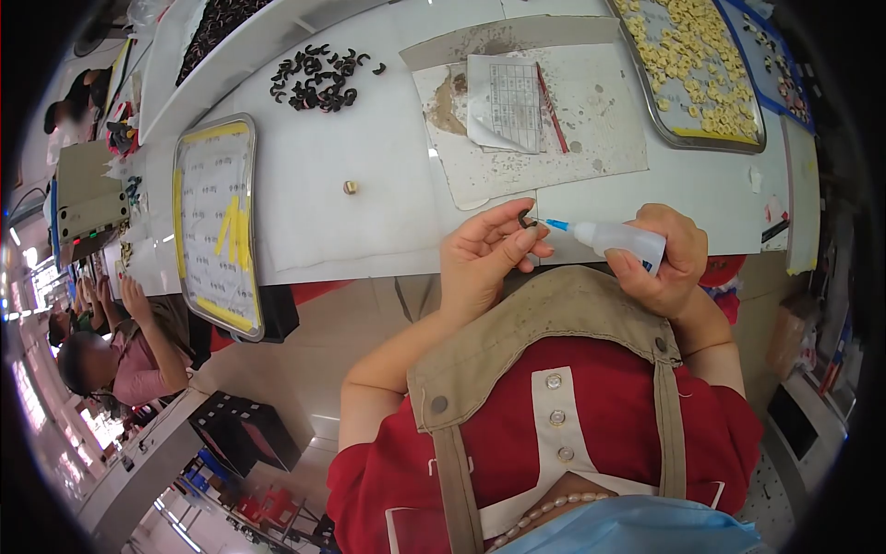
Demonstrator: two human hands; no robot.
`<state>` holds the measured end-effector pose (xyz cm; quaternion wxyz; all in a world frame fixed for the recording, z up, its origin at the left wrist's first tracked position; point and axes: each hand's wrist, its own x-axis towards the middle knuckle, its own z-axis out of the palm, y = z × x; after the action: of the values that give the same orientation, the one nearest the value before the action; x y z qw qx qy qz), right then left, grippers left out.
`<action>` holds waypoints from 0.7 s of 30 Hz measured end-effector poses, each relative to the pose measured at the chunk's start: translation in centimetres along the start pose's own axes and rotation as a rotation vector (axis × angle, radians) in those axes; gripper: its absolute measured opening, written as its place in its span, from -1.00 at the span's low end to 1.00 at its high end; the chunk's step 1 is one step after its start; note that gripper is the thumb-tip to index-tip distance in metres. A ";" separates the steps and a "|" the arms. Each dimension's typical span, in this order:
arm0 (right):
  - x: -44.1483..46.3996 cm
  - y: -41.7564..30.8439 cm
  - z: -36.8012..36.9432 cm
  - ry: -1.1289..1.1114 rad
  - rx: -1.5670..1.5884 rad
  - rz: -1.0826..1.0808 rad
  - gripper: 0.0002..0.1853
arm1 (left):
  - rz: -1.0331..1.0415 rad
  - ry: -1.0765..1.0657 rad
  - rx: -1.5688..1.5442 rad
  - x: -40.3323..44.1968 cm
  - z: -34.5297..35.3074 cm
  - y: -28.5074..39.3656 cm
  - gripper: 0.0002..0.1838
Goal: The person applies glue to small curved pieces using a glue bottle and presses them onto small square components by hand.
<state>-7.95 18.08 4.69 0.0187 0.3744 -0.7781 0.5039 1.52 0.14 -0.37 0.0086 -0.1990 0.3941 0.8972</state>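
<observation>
Between the fingertips of my left hand (494, 254) is a small black curved piece (525, 219). My right hand (666, 254) wraps around a translucent squeeze bottle (614, 242) with a blue needle tip (557, 224). The bottle lies nearly sideways, its thin needle pointing at the black piece; whether they touch I cannot tell. A loose pile of similar black curved pieces (318, 81) lies farther back on the white table. A small gold-coloured round piece (350, 187) sits alone left of my hands.
A paper-lined tray with yellow tape (214, 138) overhangs the table's front edge at left. Stained cardboard (591, 138) bears a printed sheet (498, 92) and a red pen (554, 111). A metal tray (688, 138) of yellow pieces stands back right. Another person (129, 360) sits at far left.
</observation>
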 end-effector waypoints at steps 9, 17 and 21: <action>0.8 -0.8 0.5 -0.031 -0.060 -0.058 -0.80 | -0.010 -0.024 0.012 -0.3 -0.3 0.2 -0.64; 0.8 -0.9 0.7 -0.028 -0.026 -0.066 -0.81 | -0.018 -0.022 0.025 -0.4 -0.1 0.2 -0.64; 0.7 -0.5 0.5 -0.003 -0.039 -0.064 -0.81 | -0.058 0.033 -0.014 -0.5 0.4 0.7 -0.65</action>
<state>-7.97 17.23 5.11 0.0410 0.3994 -0.7754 0.4874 1.68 0.05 0.55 0.0265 -0.2253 0.3820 0.8959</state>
